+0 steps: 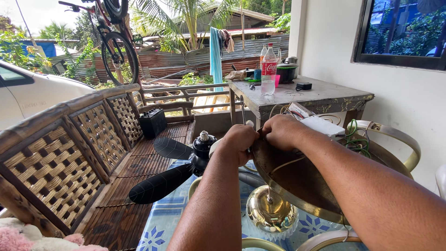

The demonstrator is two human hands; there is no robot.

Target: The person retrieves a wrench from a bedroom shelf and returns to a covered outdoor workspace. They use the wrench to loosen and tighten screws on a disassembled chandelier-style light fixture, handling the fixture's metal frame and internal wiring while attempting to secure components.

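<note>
My left hand (238, 140) and my right hand (280, 132) are close together, both gripping at the upper edge of a brass-coloured round lamp base (297, 179) that tilts toward me. A thin metal tool (243, 110) stands up between the hands; my left hand seems to hold it. Wires and a small white circuit box (320, 124) sit at the top of the base. A brass dome with a glass rim (271, 214) hangs under it. A black fan with dark blades (173, 163) lies just left of my left hand.
A woven bamboo bench (79, 153) runs along the left, with a black box (152, 122) on its seat. A grey table (302, 98) behind holds a plastic bottle (268, 69), a pot and small items. A blue patterned cloth (165, 218) lies under the parts.
</note>
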